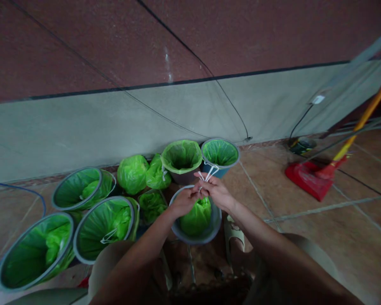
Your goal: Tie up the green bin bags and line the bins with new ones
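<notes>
Both hands meet above a grey bin [216, 226] that stands between my feet. Inside that bin sits a green plastic bag [195, 218], its top gathered up under my fingers. My left hand [186, 200] is closed at the bag's white drawstring [212, 170], fingers pinched together. My right hand [218, 192] is closed on the same drawstring, whose white loops stick up above the knuckles. The fingertips overlap, so the exact grip of each is partly hidden.
Several bins lined with green bags stand to the left, such as a grey-rimmed bin [79, 250]. Behind are tied green bags [132, 173], a brown bin [186, 176] and a blue bin [222, 170]. A red dustpan [309, 180] and yellow-orange handle [352, 137] lie right. Cables cross the wall.
</notes>
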Demonstrator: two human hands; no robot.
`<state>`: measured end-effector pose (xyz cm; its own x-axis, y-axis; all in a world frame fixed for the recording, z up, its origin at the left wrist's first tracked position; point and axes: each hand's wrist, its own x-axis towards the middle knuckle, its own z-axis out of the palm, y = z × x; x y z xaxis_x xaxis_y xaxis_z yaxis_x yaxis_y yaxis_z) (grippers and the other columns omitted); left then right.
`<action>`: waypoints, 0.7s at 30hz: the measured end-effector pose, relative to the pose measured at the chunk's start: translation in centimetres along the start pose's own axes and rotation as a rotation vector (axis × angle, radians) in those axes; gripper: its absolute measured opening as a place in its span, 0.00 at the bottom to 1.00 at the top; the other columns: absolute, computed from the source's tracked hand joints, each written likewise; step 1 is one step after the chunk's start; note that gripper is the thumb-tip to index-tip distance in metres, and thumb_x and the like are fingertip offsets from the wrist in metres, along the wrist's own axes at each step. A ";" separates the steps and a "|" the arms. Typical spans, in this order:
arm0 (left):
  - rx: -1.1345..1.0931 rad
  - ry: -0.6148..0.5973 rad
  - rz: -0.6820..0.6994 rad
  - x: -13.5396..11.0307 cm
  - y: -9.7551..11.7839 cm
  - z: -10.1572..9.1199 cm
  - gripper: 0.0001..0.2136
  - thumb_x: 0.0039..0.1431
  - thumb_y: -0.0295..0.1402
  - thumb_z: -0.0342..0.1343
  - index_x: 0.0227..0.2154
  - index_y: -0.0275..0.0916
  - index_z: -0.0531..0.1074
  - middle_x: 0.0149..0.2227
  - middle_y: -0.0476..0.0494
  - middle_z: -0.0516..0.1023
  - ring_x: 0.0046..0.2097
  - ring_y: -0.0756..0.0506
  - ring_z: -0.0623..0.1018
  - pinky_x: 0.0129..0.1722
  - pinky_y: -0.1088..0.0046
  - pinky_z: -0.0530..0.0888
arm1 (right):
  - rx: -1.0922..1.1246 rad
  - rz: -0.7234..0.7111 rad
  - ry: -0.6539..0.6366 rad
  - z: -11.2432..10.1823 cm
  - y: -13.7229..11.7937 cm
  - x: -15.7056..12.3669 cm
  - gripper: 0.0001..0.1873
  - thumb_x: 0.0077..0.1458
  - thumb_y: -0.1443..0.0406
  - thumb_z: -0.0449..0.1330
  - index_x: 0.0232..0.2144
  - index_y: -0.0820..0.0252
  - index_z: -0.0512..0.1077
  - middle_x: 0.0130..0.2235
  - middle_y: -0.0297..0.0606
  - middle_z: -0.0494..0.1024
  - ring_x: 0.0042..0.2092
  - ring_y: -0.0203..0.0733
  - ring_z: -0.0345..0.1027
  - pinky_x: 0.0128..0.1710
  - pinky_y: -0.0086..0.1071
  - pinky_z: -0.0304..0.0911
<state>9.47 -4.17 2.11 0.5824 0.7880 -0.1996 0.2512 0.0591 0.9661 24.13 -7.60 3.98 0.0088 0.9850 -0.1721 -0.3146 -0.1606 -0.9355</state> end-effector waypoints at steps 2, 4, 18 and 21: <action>0.071 -0.048 0.052 0.2 -0.4 0.1 0.08 0.54 0.33 0.55 0.23 0.37 0.76 0.26 0.46 0.78 0.31 0.48 0.73 0.36 0.74 0.69 | 0.024 -0.010 0.032 -0.6 -0.2 0.3 0.31 0.46 0.53 0.64 0.50 0.60 0.67 0.28 0.32 0.77 0.20 0.27 0.50 0.21 0.27 0.46; 0.060 0.011 0.028 0.4 -1.0 0.2 0.10 0.54 0.34 0.54 0.22 0.37 0.75 0.23 0.47 0.75 0.27 0.50 0.71 0.31 0.75 0.67 | 0.010 -0.016 0.126 -1.4 -0.2 0.7 0.31 0.44 0.53 0.65 0.49 0.60 0.67 0.30 0.32 0.77 0.21 0.27 0.48 0.21 0.27 0.45; 0.025 0.013 -0.027 0.3 -3.6 3.0 0.09 0.48 0.30 0.55 0.15 0.38 0.69 0.16 0.50 0.67 0.22 0.51 0.64 0.25 0.74 0.62 | 0.157 0.137 0.009 1.2 -0.9 -0.2 0.23 0.44 0.58 0.67 0.43 0.60 0.72 0.35 0.34 0.76 0.22 0.25 0.48 0.21 0.26 0.42; 0.200 -0.144 0.101 -0.4 -3.4 3.6 0.07 0.48 0.27 0.54 0.17 0.40 0.72 0.18 0.50 0.69 0.23 0.50 0.65 0.27 0.73 0.62 | 0.228 0.158 0.014 1.2 -1.3 0.1 0.20 0.44 0.60 0.67 0.41 0.61 0.73 0.34 0.34 0.76 0.22 0.26 0.48 0.21 0.26 0.43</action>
<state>11.17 -6.86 -1.65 0.7128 0.6874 -0.1388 0.3254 -0.1489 0.9338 23.39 -7.22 5.51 -0.0448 0.9476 -0.3164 -0.5183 -0.2928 -0.8035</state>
